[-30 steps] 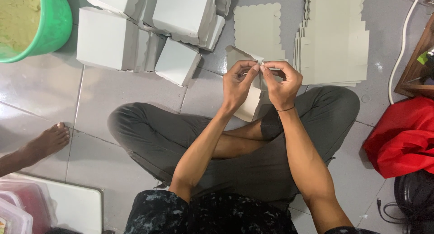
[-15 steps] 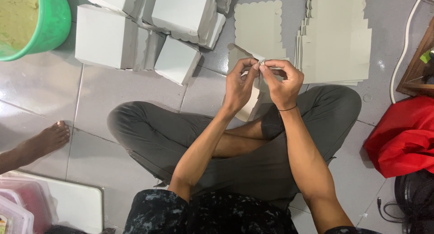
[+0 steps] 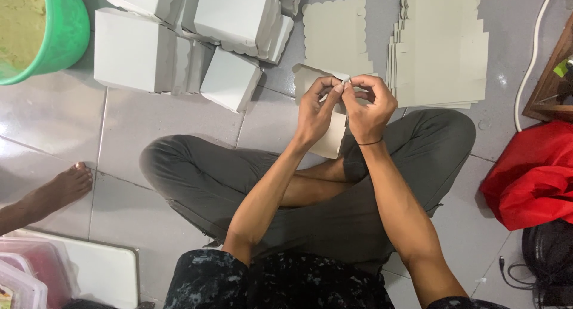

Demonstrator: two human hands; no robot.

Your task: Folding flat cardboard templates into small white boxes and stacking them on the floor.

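I sit cross-legged on a tiled floor. My left hand [image 3: 318, 109] and my right hand [image 3: 369, 106] meet in front of me, both pinching the top edge of a pale cardboard box blank [image 3: 331, 139] held above my legs. The fingertips touch at a folded corner of the blank. Much of the blank is hidden behind my hands. Beyond them a single flat scalloped blank [image 3: 336, 37] lies on the floor, and a stack of flat blanks [image 3: 441, 46] lies to its right.
Several folded white boxes [image 3: 179, 40] are piled at the upper left beside a green tub [image 3: 57, 34]. Another person's bare foot [image 3: 59, 189] rests at the left. A red cloth [image 3: 534, 178], a white cable [image 3: 528, 64] and plastic containers [image 3: 24, 276] border the floor.
My hands have stayed together on the blank, working its top edge; the view has shifted slightly. Nothing else has moved.
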